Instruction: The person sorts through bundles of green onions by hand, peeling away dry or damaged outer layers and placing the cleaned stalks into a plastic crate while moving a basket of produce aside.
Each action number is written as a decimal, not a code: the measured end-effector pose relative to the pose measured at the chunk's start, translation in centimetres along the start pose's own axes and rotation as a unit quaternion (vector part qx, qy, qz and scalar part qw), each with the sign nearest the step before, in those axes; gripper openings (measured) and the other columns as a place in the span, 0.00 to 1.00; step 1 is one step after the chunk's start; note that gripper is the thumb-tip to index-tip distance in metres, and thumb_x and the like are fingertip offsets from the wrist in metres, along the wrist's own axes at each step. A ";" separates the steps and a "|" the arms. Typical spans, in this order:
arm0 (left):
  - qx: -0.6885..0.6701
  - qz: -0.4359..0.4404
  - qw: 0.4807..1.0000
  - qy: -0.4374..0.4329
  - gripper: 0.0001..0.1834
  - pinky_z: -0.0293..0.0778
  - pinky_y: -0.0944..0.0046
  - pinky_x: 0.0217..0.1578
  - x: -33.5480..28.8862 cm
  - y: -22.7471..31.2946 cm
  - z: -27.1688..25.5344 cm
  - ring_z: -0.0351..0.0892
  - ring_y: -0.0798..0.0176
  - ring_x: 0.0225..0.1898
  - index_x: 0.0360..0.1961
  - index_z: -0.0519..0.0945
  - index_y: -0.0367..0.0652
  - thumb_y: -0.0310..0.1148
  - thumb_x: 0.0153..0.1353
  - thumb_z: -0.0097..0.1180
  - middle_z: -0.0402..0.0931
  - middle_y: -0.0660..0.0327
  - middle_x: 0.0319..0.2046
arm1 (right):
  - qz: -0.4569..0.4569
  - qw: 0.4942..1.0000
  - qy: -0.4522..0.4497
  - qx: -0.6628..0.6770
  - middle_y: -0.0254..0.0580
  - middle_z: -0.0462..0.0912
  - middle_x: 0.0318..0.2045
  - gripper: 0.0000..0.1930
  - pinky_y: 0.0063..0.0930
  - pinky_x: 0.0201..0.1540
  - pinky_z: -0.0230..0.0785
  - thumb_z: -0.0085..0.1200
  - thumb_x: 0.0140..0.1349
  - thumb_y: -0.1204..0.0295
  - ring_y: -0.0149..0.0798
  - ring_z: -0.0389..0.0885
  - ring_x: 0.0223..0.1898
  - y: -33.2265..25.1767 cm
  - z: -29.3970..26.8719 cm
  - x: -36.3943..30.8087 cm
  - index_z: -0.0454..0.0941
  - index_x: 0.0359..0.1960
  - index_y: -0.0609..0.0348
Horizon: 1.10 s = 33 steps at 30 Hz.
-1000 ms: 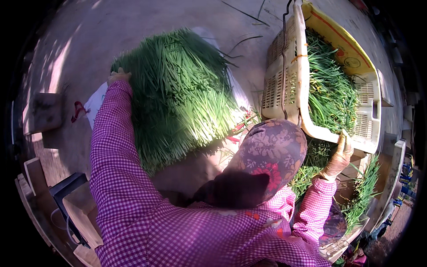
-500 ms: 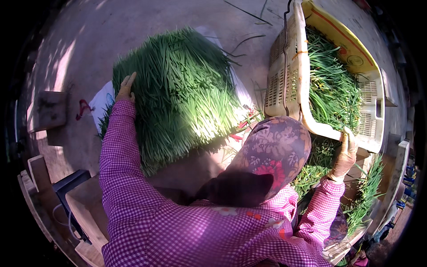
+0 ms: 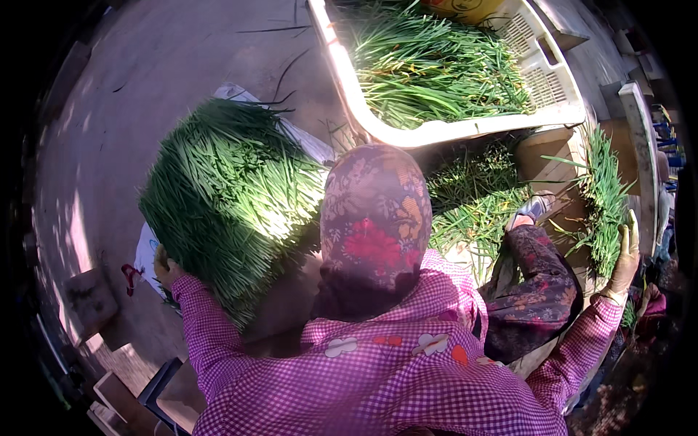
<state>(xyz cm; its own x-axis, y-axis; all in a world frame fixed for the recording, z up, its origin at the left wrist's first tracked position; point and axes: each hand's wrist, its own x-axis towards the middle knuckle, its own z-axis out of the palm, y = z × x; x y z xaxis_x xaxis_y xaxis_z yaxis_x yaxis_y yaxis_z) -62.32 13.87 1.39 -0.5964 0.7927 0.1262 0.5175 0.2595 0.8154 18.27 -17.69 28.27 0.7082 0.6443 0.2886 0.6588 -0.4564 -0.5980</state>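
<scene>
Step looks like handling cut greens at both sides; next move calls for an even right-hand closure, stalks kept aligned. Right hand open, fingers extended along the outer side of the small green bundle; left hand against the left edge of the large green pile, its grip part-hidden, cannot tell.

Heap of chive-like greens, deep green paling to yellow-white; plastic crate, cream-white; liner, yellow; jacket, purple-and-white gingham with white and orange-red motifs; trousers, dark mauve-brown, floral in red and tan; floor, grey.
</scene>
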 end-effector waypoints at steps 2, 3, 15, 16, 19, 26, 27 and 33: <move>-0.027 0.092 0.994 -0.059 0.22 0.68 0.64 0.54 -1.4 5.7 4.7 0.73 0.60 0.50 0.51 0.73 0.38 0.12 0.58 0.37 0.73 0.55 0.50 | 0.085 0.992 0.067 0.067 0.38 0.68 0.59 0.20 0.24 0.60 0.59 0.40 0.68 0.72 0.31 0.65 0.58 2.4 -3.2 -3.9 0.62 0.62 0.60; -0.142 0.092 0.979 -0.113 0.22 0.67 0.65 0.54 -0.4 6.2 7.1 0.73 0.61 0.49 0.52 0.73 0.38 0.13 0.59 0.37 0.72 0.55 0.50 | 0.105 0.989 0.096 0.036 0.38 0.71 0.56 0.19 0.24 0.57 0.62 0.43 0.66 0.74 0.30 0.70 0.54 6.1 -5.7 -6.2 0.67 0.59 0.62; -0.243 0.504 0.720 -0.411 0.23 0.60 0.57 0.59 -8.7 37.2 23.1 0.67 0.55 0.58 0.53 0.69 0.30 0.20 0.53 0.44 0.70 0.50 0.55 | 0.568 0.712 0.355 0.211 0.33 0.80 0.42 0.22 0.19 0.39 0.67 0.53 0.60 0.63 0.29 0.80 0.35 14.1 -9.7 -45.5 0.72 0.56 0.55; -0.236 0.519 0.704 -0.423 0.23 0.60 0.57 0.59 -10.2 39.3 23.2 0.67 0.55 0.58 0.53 0.70 0.30 0.20 0.54 0.43 0.70 0.50 0.55 | 0.581 0.686 0.381 0.218 0.34 0.80 0.43 0.22 0.20 0.39 0.67 0.53 0.60 0.63 0.29 0.80 0.36 14.3 -9.7 -47.9 0.72 0.56 0.55; -0.206 0.563 0.663 -0.449 0.22 0.60 0.57 0.59 -15.6 44.7 23.4 0.67 0.55 0.57 0.53 0.70 0.30 0.19 0.54 0.42 0.71 0.50 0.54 | 0.585 0.612 0.465 0.260 0.39 0.78 0.46 0.22 0.23 0.40 0.69 0.53 0.60 0.65 0.32 0.78 0.42 16.1 -9.2 -54.3 0.71 0.56 0.57; -0.248 0.649 0.414 -0.588 0.19 0.63 0.59 0.58 -25.9 52.2 27.3 0.69 0.55 0.55 0.52 0.70 0.28 0.24 0.59 0.44 0.71 0.49 0.52 | 0.701 0.516 0.445 0.212 0.32 0.78 0.46 0.26 0.30 0.46 0.63 0.55 0.56 0.52 0.28 0.78 0.43 21.0 -3.0 -60.2 0.73 0.53 0.52; -0.239 0.660 0.398 -0.591 0.19 0.63 0.59 0.57 -28.4 52.5 26.7 0.70 0.55 0.55 0.52 0.70 0.29 0.25 0.60 0.44 0.71 0.49 0.52 | 0.708 0.523 0.430 0.199 0.35 0.77 0.47 0.28 0.31 0.48 0.63 0.54 0.56 0.51 0.32 0.77 0.45 22.6 -2.3 -60.4 0.72 0.54 0.54; -0.201 0.786 0.319 -0.491 0.15 0.72 0.62 0.48 -36.6 55.4 27.1 0.78 0.58 0.43 0.47 0.76 0.36 0.18 0.59 0.49 0.78 0.53 0.41 | 0.769 0.587 0.244 -0.061 0.52 0.65 0.60 0.40 0.39 0.59 0.60 0.51 0.53 0.41 0.50 0.67 0.59 32.2 1.4 -60.8 0.61 0.61 0.57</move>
<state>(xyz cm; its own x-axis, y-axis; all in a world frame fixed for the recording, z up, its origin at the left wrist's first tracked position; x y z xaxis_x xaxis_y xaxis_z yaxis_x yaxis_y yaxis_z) 4.79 14.19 26.69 0.7867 -0.3878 0.4804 -0.5334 -0.8187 0.2126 -3.89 -70.74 -9.57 0.4576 -0.8278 -0.3246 -0.8640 -0.3277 -0.3823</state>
